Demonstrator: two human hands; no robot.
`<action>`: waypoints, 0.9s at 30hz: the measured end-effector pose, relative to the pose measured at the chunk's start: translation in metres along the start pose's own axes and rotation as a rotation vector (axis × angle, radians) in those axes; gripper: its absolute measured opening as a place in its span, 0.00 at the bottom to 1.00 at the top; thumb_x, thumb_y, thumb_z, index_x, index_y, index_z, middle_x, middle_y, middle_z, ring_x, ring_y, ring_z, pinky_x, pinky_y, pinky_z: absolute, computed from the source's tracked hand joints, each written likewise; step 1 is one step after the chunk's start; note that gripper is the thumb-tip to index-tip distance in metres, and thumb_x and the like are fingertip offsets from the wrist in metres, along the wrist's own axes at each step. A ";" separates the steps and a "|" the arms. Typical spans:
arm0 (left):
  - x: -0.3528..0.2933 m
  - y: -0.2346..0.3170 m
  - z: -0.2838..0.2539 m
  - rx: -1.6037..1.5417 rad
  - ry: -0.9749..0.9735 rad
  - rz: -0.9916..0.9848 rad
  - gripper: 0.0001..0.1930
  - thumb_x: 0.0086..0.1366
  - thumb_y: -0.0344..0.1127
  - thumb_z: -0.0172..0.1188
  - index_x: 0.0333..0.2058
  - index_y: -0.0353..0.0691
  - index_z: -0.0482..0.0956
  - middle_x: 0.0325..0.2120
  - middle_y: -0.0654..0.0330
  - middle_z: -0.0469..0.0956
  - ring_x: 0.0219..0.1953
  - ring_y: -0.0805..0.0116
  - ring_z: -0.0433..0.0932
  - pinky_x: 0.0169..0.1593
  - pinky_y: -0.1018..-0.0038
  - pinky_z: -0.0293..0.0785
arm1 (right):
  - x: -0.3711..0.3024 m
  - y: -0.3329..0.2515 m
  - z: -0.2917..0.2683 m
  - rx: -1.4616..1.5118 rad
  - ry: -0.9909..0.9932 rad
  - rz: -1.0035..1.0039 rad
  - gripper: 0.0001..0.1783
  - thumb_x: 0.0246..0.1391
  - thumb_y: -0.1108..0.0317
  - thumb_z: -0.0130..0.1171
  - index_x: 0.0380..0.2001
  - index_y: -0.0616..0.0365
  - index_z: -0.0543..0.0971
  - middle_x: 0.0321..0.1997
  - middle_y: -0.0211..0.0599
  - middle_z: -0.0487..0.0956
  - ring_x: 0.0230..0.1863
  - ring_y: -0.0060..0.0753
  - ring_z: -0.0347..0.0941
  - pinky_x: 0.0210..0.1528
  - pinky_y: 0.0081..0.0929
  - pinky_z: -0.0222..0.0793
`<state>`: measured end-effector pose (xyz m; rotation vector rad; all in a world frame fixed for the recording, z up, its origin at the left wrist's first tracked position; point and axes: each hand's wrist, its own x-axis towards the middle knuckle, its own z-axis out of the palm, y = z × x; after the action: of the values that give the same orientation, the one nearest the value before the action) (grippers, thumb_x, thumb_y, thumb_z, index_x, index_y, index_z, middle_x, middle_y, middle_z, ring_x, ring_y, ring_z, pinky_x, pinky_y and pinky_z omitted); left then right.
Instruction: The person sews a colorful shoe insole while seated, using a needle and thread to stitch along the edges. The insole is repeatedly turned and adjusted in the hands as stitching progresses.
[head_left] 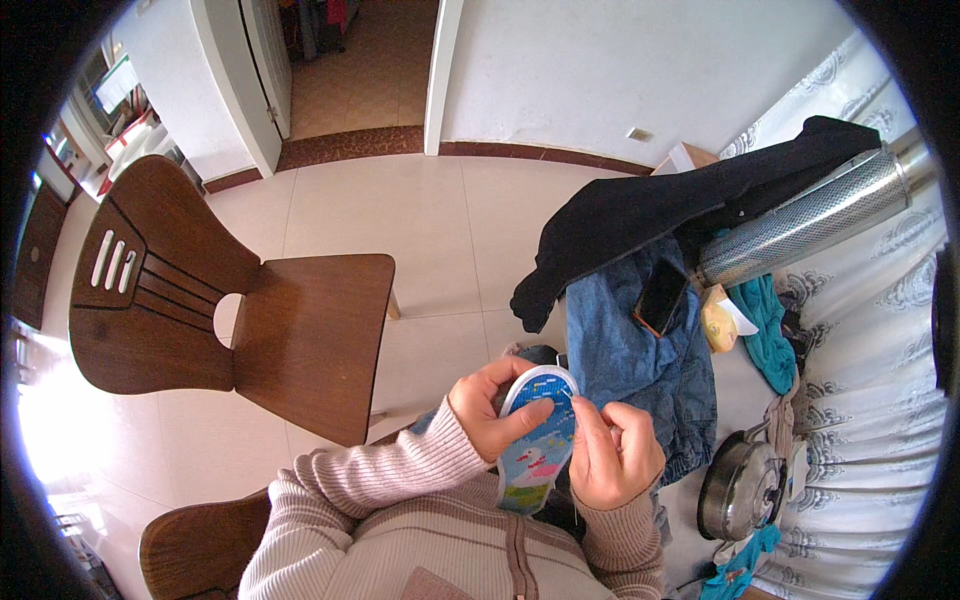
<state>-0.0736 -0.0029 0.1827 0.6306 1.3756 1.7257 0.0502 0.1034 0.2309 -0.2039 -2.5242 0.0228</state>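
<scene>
An embroidered insole, blue with a white rim, a white bird, pink stitches and a green patch, is held upright close to my chest. My left hand grips its left edge, with the thumb laid across the front. At the upper right edge, my right hand is closed in a pinch, thumb and forefinger together. A thin pale sliver shows by those fingertips; whether it is a needle or thread is too small to tell. Below this hand hangs a fine thread.
Left of me stand a brown wooden chair and part of another. To the right lie blue denim, a black garment, a phone and a lidded pot. A perforated metal cylinder is beside the curtain.
</scene>
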 end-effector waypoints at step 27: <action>0.007 -0.014 -0.001 0.026 -0.002 0.317 0.09 0.61 0.36 0.57 0.33 0.36 0.74 0.29 0.60 0.74 0.33 0.73 0.73 0.40 0.76 0.70 | -0.021 0.045 0.066 1.970 -0.332 0.685 0.16 0.57 0.61 0.51 0.39 0.64 0.73 0.30 0.37 0.74 0.16 0.13 0.62 0.15 0.11 0.56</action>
<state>-0.0739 0.0028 0.1679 0.9041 1.3535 1.9552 0.0358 0.1465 0.1617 -0.1853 -1.4398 2.6102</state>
